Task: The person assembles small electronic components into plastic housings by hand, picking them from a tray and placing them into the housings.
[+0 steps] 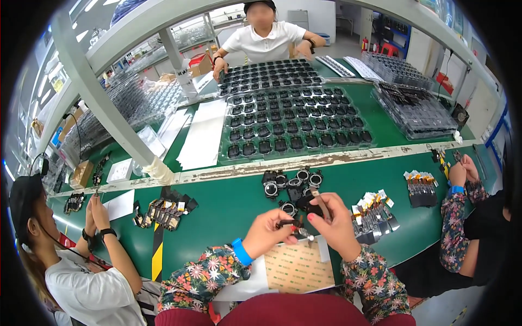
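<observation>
My left hand [267,232] is closed, pinching a small dark electronic part [294,223] with a shiny bit at its side. Close beside it, my right hand [336,225] is closed around a slim metal tool [319,201] that looks like tweezers, its broad end pointing up and away. Fingers hide much of both items. Just beyond the hands lies a cluster of black camera-like modules with silver rings [271,188]. Under the hands, a tan printed sheet [299,266] rests at the bench's near edge.
Parts with white and orange tabs [375,214] lie to the right, and a dark pile of parts [166,211] to the left. Beyond the ledge [244,167] stand trays of black parts [293,122] and stacked clear trays [416,111]. Co-workers sit left and right; another person stands opposite.
</observation>
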Motion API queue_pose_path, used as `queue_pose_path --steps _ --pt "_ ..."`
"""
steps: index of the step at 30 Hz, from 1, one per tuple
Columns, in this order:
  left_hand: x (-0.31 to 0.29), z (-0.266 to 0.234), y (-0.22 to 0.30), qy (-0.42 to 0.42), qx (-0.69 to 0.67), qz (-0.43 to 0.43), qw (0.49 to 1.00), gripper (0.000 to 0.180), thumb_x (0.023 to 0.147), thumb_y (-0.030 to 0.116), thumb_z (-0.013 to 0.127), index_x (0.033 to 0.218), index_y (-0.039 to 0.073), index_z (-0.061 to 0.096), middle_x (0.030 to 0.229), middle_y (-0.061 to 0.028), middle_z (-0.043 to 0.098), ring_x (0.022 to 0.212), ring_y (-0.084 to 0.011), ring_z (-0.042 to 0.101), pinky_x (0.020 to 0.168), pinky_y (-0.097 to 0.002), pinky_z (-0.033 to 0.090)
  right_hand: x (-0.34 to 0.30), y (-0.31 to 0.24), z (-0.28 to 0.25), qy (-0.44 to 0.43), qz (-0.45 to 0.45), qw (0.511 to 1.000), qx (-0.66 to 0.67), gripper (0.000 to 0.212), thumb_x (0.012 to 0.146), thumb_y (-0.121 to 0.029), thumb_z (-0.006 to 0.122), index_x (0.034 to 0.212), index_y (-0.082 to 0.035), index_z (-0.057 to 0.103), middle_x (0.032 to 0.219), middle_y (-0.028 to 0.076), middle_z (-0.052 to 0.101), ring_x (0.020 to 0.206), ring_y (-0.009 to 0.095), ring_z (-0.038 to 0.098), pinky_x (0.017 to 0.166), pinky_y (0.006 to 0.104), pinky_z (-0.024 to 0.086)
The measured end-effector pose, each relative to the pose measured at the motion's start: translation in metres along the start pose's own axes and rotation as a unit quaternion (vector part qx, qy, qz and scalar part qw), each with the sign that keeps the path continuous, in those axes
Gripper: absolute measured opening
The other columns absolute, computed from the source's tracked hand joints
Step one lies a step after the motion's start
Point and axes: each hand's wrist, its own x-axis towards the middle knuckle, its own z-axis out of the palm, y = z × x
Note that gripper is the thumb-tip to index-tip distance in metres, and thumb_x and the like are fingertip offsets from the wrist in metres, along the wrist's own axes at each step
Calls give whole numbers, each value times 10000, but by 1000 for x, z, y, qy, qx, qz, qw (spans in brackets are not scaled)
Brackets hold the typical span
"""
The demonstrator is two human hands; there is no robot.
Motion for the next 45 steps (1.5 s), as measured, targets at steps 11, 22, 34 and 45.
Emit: queue_pose_path --steps 11,22,34,45 --pt "-6 -57 45 114 58 131 983 162 841 -17 574 993 21 532 945 -74 610 748 -129 586 662 -250 482 5 9 5 9 4 998 67 120 821 16 601 934 33 563 962 56 522 830 105 552 714 210 446" --pt "-7 -76 51 207 64 91 972 241 858 -4 531 1099 8 534 974 -76 617 787 -157 631 705 -261 518 2 -5 7 -17 12 996 83 36 867 -18 554 889 9 563 902 -4 496 717 46 446 650 176 367" --pt "-13 -111 22 305 166 183 920 156 814 -80 533 951 -7 521 888 -74 622 808 -129 619 701 -248 513 -6 -11 5 -25 9 995 96 32 872 -30 543 901 -22 556 797 -39 488 687 28 408 620 175 326" --pt "-87 -133 27 457 673 108 571 127 736 33 628 859 14 600 942 -162 625 826 -319 603 736 -356 484 -6 -11 6 -35 2 994 102 44 869 -33 562 902 -3 559 851 -16 508 698 37 429 646 177 358"
